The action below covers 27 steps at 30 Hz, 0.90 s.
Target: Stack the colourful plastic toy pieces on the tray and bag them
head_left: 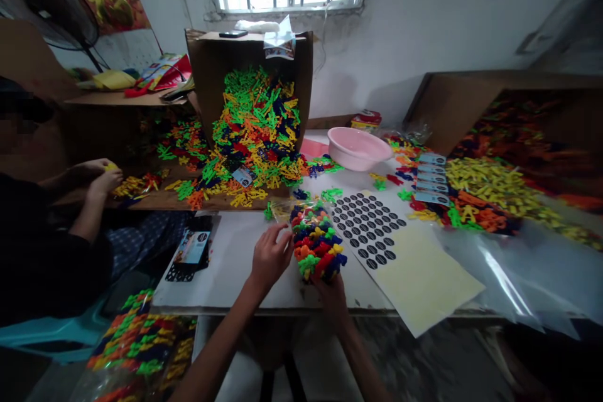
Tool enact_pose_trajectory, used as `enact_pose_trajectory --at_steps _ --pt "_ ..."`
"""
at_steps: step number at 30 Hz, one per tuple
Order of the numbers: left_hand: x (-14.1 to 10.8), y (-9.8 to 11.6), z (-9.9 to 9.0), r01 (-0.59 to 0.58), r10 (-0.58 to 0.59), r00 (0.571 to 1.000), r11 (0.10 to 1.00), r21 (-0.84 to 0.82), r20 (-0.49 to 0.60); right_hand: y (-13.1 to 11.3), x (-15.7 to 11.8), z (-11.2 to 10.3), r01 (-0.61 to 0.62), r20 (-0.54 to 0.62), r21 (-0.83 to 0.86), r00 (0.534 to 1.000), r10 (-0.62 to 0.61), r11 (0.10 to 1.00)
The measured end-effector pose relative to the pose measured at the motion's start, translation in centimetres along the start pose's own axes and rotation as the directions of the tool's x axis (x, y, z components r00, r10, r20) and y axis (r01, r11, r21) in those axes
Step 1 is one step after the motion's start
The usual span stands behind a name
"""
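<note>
A clear bag packed with small colourful plastic figures (318, 242) is between my two hands, just over the white table. Along its left side, my left hand (272, 254) grips the bag with bent fingers. My right hand (332, 295) is closed around the lower end, its fingers partly hidden beneath the bag. Red, green, yellow, orange and dark blue figures show through the plastic. Right of the bag lies a sheet of round black stickers (370, 232), its lower part a bare yellowish backing.
A tipped cardboard box (305, 85) spills loose figures at the back. A pink basin (360, 151) stands behind the stickers. Printed cards (431, 179) and yellow figures (494, 185) lie right; a card stack (191, 248) lies left. A co-worker's hands (101, 179) handle figures at far left.
</note>
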State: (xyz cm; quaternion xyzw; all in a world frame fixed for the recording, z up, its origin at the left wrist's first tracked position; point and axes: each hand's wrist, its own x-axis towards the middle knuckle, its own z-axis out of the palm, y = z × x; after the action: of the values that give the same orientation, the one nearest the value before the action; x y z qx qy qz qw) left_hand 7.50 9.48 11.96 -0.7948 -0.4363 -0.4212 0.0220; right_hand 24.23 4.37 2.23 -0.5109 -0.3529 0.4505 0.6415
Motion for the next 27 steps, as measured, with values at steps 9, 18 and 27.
enact_pose_trajectory --at_steps 9,18,27 --pt "4.4 -0.6 -4.5 -0.185 0.181 0.970 0.983 0.009 0.163 -0.9 1.5 1.7 0.142 -0.034 -0.034 0.989 -0.144 0.989" --pt "11.4 0.3 -6.0 -0.468 0.368 0.855 0.852 0.234 0.366 -2.8 1.7 3.8 0.156 0.085 0.004 0.984 -0.156 0.988" --pt "12.6 1.0 -6.5 -0.527 0.407 0.808 0.822 0.214 0.427 -4.3 1.9 6.2 0.144 0.107 0.025 0.983 -0.146 0.989"
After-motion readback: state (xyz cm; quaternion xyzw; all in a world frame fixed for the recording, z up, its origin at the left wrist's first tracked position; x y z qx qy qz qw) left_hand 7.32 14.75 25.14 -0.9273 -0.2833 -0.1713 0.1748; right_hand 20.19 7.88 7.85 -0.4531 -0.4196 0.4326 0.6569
